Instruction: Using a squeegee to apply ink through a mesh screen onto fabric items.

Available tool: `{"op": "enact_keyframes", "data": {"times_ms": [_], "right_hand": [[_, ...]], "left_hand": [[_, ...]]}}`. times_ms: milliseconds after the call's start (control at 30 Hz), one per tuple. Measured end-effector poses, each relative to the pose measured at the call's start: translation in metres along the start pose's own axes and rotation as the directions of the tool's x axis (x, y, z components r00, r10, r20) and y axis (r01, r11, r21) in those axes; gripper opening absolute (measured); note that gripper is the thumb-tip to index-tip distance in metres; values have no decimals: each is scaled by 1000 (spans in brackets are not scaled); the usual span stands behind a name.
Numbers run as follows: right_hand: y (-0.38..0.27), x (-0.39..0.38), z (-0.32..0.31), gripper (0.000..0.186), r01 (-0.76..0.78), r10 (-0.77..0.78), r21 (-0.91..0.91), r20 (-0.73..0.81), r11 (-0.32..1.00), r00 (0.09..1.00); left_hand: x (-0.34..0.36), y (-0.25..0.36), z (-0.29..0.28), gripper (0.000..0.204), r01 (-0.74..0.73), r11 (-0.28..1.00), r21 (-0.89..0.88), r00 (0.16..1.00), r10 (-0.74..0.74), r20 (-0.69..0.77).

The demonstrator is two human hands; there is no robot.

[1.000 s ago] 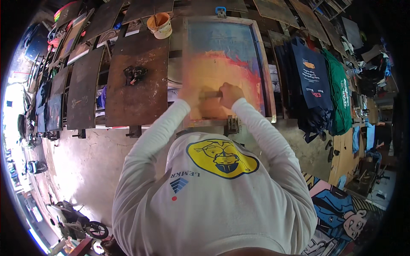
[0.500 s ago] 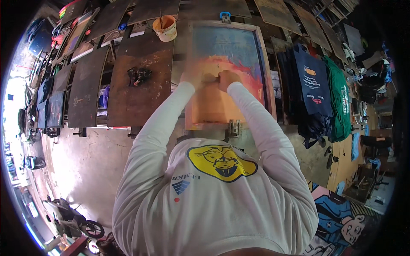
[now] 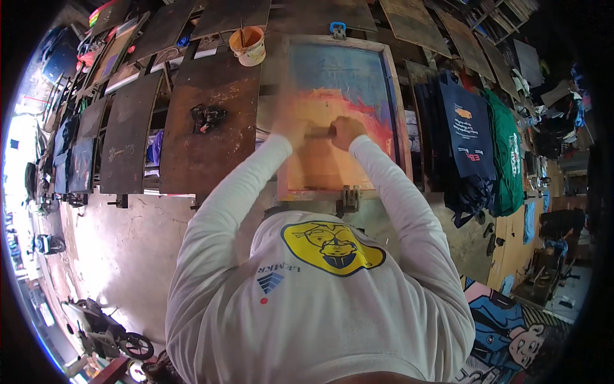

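Note:
A wooden screen frame (image 3: pixel 394 121) holds mesh smeared blue at the far end, orange nearer, with red between. My right hand (image 3: pixel 347 131) is closed on a dark squeegee bar (image 3: pixel 320 132) over the orange area. My left hand (image 3: pixel 291 130) is at the bar's other end, blurred, so I cannot make out its fingers. A metal clamp (image 3: pixel 350 198) sits at the frame's near edge and a blue clamp (image 3: pixel 338 29) at the far edge.
Dark boards (image 3: pixel 131 128) line the rack; one carries a crumpled black bundle (image 3: pixel 208 117). A bucket (image 3: pixel 247 48) stands back left. Navy bags (image 3: pixel 470 128) and green bags (image 3: pixel 508 147) lie right of the frame. A motorbike (image 3: pixel 115 333) stands lower left on the concrete floor.
Both hands and the bar moved toward the frame's far end, then came back slightly toward me. The whole view has shifted a little, so the rack sits lower in the picture.

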State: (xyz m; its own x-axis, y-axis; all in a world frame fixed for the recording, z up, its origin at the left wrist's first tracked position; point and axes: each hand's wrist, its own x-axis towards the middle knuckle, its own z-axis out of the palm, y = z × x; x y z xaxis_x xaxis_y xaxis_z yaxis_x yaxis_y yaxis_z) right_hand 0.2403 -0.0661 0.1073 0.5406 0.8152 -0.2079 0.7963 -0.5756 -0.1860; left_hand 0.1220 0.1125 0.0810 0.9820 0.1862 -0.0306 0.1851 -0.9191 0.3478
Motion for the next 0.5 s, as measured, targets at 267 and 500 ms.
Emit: {"op": "enact_keyframes", "data": {"times_ms": [267,500], "right_hand": [[-23,60,-13,29,-109,109,20,-13,994,994],[-17,-21,37,24,-52,53,12,-167,999,985]], "left_hand": [[56,-63,-2,52,29,944,-327,1000,-31,0],[-25,-2,27,46,59,995,78,992,-67,107]]}}
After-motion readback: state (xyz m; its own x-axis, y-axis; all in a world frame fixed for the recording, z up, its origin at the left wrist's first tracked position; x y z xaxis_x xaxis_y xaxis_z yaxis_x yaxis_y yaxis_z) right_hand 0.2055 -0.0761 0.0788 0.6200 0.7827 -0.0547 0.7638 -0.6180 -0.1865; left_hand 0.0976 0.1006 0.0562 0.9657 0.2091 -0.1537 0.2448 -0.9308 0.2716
